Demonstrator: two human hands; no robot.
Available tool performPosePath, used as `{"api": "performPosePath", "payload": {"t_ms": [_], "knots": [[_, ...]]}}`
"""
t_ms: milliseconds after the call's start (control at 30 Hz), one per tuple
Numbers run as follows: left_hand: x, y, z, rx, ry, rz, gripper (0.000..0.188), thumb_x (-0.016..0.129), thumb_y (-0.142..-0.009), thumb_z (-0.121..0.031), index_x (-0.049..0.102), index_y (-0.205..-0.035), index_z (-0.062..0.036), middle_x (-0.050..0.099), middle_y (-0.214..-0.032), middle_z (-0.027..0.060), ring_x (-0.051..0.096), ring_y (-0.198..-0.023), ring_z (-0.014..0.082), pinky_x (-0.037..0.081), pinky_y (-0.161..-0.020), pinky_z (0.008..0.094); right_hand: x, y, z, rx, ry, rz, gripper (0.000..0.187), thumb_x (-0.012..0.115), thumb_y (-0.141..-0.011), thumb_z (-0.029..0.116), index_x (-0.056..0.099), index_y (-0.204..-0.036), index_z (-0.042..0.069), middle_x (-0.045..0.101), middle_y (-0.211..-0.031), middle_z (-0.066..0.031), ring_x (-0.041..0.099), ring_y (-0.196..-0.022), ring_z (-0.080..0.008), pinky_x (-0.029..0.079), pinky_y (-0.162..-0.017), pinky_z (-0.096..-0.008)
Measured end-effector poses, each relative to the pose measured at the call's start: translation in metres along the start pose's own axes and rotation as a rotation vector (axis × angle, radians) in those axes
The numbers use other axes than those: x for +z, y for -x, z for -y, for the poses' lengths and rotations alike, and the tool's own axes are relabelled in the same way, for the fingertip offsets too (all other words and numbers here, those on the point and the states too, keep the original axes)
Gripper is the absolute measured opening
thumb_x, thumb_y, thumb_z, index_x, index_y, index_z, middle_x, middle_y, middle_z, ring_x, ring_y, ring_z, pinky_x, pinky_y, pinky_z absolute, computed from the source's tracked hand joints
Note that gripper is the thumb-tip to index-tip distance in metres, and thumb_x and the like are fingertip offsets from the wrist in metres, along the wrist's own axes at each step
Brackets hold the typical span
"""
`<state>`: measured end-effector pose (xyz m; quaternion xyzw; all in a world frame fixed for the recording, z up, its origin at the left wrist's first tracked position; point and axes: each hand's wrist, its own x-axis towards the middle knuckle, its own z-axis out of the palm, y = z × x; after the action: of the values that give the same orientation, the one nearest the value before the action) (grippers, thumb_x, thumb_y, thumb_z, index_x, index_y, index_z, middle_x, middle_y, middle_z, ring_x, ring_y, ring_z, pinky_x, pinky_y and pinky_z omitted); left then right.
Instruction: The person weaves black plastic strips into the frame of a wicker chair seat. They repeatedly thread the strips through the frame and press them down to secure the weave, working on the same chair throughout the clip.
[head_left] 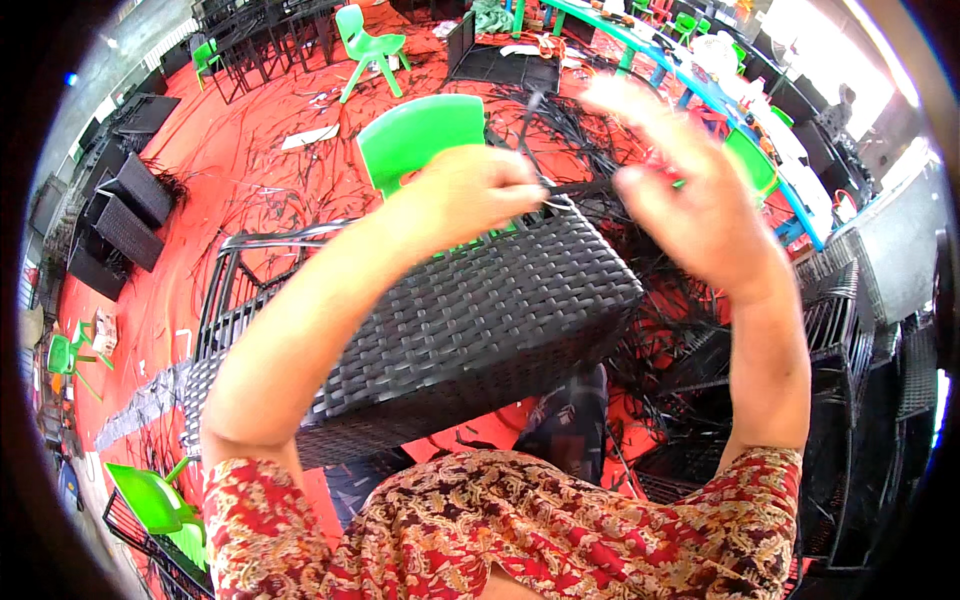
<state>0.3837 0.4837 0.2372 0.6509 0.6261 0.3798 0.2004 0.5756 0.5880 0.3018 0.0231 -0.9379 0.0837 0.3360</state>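
A black woven wicker furniture piece (490,290) lies across my lap, with a tight strip weave on its top face and bare frame bars at its left end. At its far right corner, my left hand (460,195) is closed, thumb and fingers pinched on a dark weaving strip (580,187). That strip runs right, towards my right thumb. My right hand (690,190) is raised beyond the corner, its fingers stretched out and apart from the thumb, smeared by motion. Whether the strip touches my right hand is unclear.
A green chair (425,130) stands just beyond the wicker piece, another green chair (370,50) farther off. Loose black strips (560,130) litter the red floor (250,150). More wicker pieces (125,225) stand at left; a long blue-edged table (690,85) curves along the right.
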Motion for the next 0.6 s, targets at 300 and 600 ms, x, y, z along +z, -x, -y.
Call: {"api": "performPosePath", "payload": {"t_ms": [300,600], "knots": [[-0.013,-0.016,0.018,-0.223,0.474,0.313,0.019,0.058,-0.087,-0.025,0.063,-0.083,-0.007,0.052,-0.059,-0.0043,0.042,-0.046,0.0015,0.032,-0.041,0.0162,0.033,0.028,-0.063,0.506,-0.42,0.347,0.024,0.065,-0.081,0.021,0.065,-0.091,0.0,0.058,-0.068,-0.0021,0.051,-0.064,-0.0059,0.043,-0.058,-0.0241],[0.019,-0.029,0.022,-0.207,0.465,0.075,0.022,0.056,-0.088,-0.026,0.061,-0.081,-0.0057,0.058,-0.065,-0.0008,0.052,-0.054,0.0069,0.043,-0.05,0.019,0.049,0.023,-0.066,0.628,-0.481,0.428,0.021,0.059,-0.084,0.024,0.065,-0.09,0.004,0.057,-0.067,-0.001,0.05,-0.061,-0.0089,0.043,-0.059,-0.0262]]}}
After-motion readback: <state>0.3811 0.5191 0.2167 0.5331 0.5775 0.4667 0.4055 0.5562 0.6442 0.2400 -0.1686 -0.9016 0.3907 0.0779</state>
